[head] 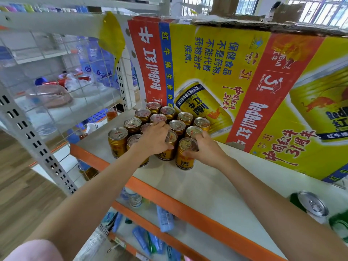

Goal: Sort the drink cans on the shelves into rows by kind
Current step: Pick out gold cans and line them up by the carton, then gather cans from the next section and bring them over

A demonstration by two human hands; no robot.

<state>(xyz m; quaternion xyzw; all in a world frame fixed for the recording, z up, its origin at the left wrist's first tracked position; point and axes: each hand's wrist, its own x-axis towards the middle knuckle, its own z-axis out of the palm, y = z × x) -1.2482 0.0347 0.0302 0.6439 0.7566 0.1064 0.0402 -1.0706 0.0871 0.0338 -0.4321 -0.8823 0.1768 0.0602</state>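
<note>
Several gold Red Bull cans (pixel 117 141) stand upright in tight rows on the pale shelf (pixel 188 187), against a big yellow-and-red Red Bull carton (pixel 235 76). My left hand (pixel 153 139) lies over the front middle of the group, fingers curled round a gold can (pixel 170 146) there. My right hand (pixel 204 146) grips the frontmost gold can (pixel 185 158) at its right side, thumb on its front. At the shelf's right end stand a green can with a silver top (pixel 312 205) and part of another green can (pixel 339 226).
The shelf has an orange front edge (pixel 169 200). A white slotted upright (pixel 37 140) and wire mesh stand to the left, with large water bottles (pixel 98 63) behind. Blue packets and bottles (pixel 163 219) lie on the lower shelves.
</note>
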